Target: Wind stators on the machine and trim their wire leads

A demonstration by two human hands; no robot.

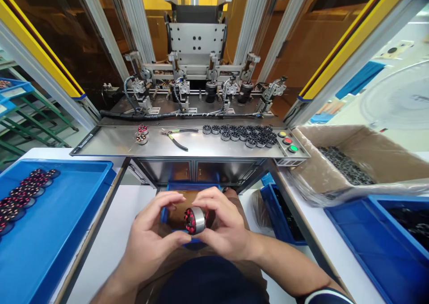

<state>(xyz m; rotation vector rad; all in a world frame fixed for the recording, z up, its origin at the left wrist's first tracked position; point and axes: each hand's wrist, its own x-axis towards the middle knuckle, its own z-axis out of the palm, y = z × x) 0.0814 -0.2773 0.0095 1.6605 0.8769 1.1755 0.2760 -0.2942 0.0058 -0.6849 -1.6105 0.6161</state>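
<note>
In front of my lap, my right hand [223, 221] holds a small motor [196, 220] between thumb and fingers. The motor has a silver metal ring, and red windings with black parts face left. My left hand [152, 228] is curved around the motor's left side, fingers apart from the thumb. Its thumb tip is by the motor's lower edge; whether it touches I cannot tell. On the metal ledge ahead lie cutting pliers [176, 138] with dark green handles, spread apart. Left of them are two wound motor parts [141, 138], one red and one copper-coloured.
Several black-and-silver motor parts [241, 135] stand on the ledge, beside coloured push buttons [286, 141]. Behind rises a machine with clamps [182, 87]. A blue tray [70, 196] holds wound parts at left. At right are a lined cardboard box [385, 161] and a blue bin [358, 232].
</note>
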